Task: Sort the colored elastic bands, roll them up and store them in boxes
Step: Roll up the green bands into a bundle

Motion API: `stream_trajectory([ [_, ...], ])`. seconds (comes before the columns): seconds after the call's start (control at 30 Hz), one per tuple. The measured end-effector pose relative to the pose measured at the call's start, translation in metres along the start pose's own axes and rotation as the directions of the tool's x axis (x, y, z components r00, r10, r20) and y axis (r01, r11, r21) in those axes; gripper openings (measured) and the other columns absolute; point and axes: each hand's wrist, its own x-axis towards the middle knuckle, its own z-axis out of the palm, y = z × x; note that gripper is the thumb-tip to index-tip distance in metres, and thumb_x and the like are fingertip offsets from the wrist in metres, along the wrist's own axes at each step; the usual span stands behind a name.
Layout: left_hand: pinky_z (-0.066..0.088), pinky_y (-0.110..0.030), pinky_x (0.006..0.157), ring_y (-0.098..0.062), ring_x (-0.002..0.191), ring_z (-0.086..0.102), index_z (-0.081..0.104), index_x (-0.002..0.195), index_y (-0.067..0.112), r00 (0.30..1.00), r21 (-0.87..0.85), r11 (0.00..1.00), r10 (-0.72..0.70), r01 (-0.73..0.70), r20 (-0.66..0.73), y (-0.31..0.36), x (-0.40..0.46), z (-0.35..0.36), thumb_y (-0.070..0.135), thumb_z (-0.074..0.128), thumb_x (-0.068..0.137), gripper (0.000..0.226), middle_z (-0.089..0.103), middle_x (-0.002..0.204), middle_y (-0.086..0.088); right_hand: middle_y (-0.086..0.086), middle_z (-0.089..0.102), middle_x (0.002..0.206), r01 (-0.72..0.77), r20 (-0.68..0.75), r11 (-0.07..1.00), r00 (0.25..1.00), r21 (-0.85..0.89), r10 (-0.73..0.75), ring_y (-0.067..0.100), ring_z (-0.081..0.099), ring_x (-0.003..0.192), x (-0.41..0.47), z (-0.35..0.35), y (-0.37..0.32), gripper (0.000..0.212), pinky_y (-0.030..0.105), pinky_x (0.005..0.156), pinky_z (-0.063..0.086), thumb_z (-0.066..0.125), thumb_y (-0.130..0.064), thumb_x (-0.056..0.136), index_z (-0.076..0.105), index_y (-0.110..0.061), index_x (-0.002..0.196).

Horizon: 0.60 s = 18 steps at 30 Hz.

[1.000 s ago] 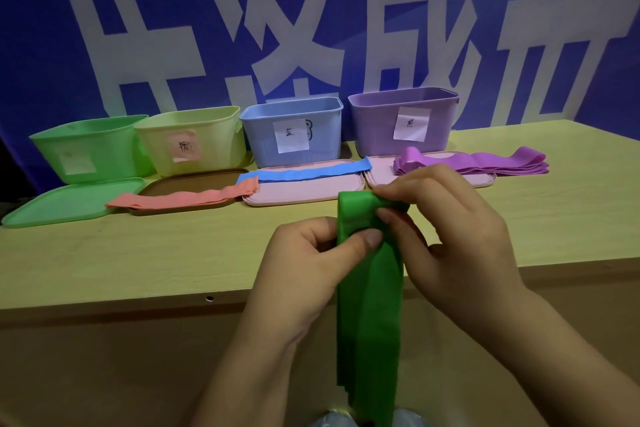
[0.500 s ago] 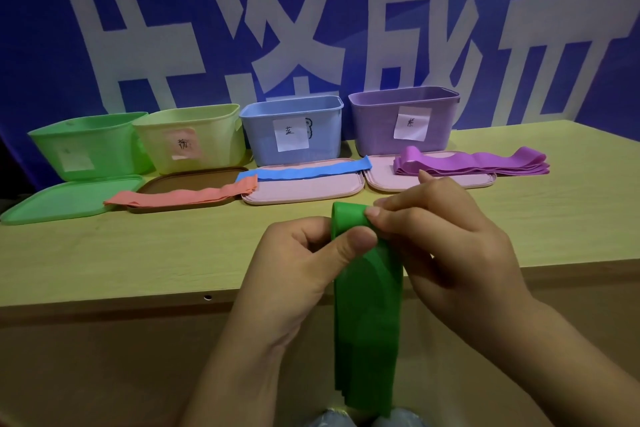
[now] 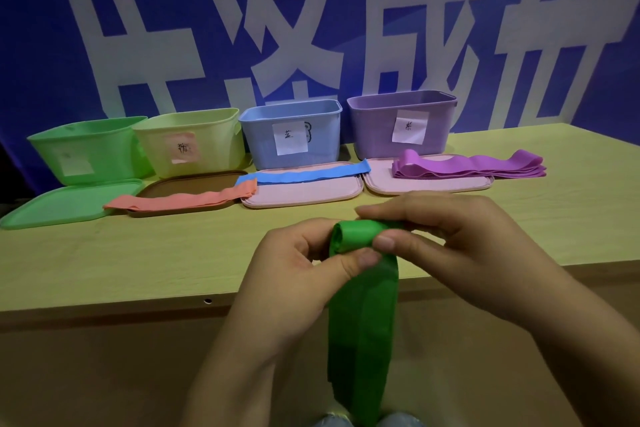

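Both hands pinch green band (image 3: 362, 315) above counter (image 3: 104, 260) front edge: left hand (image 3: 298, 274), right hand (image 3: 460, 250). Smooth flat elastic, top end rolled, tail hanging, bottom cut off.

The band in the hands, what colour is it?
Green. The band, partly rolled at its top, shows best in the head view.

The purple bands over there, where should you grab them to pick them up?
Probably at the right end of the purple bands, coming from the right. That end sticks out past the pink lid onto the table, away from the purple box, so fingers could pinch the whole folded stack there.
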Motion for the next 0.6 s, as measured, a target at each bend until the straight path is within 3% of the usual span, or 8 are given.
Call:
stream_trajectory([
  [0.17,0.056,-0.031,0.080,-0.009,0.087,0.069,0.072,0.096,0.033,0.997,-0.047,0.999,0.009,-0.012,-0.074,-0.001,0.002,0.004,0.029,0.072,0.056,0.040,0.075,0.086,0.008,-0.011,0.069,0.099,0.124,-0.132,0.977,0.980,-0.174,-0.148,0.003,0.060,0.094,0.001,0.006,-0.003,0.035,0.021,0.080,0.049,0.054,-0.038,0.082,0.068,-0.023,0.110],
  [0.27,0.056,-0.029,0.079,-0.012,0.088,0.070,0.058,0.110,0.029,0.994,-0.123,0.991,-0.066,0.055,-0.092,-0.002,0.006,0.002,0.022,0.074,0.053,0.060,0.075,0.086,0.003,-0.007,0.067,0.098,0.146,-0.196,0.963,0.962,-0.227,-0.192,0.005,0.058,0.094,0.001,0.007,-0.006,0.032,0.019,0.082,0.048,0.055,-0.035,0.083,0.068,-0.019,0.106],
  [0.47,0.052,-0.025,0.079,-0.008,0.090,0.069,0.072,0.089,0.030,0.997,-0.080,0.994,-0.070,0.068,-0.026,-0.003,0.010,0.001,0.026,0.068,0.060,0.030,0.075,0.088,0.010,-0.012,0.062,0.097,0.147,-0.269,0.976,0.945,-0.158,-0.186,0.004,0.057,0.093,0.005,0.008,-0.006,0.029,0.012,0.080,0.047,0.055,-0.034,0.084,0.066,-0.017,0.105],
  [0.6,0.051,-0.025,0.078,-0.009,0.087,0.069,0.073,0.086,0.027,0.996,-0.102,0.990,-0.095,0.094,0.001,-0.003,0.012,0.002,0.026,0.068,0.061,0.025,0.075,0.085,0.006,-0.007,0.063,0.096,0.160,-0.299,0.975,0.933,-0.154,-0.201,0.004,0.056,0.092,0.007,0.011,-0.003,0.029,0.013,0.080,0.047,0.056,-0.030,0.084,0.066,-0.012,0.104],
])
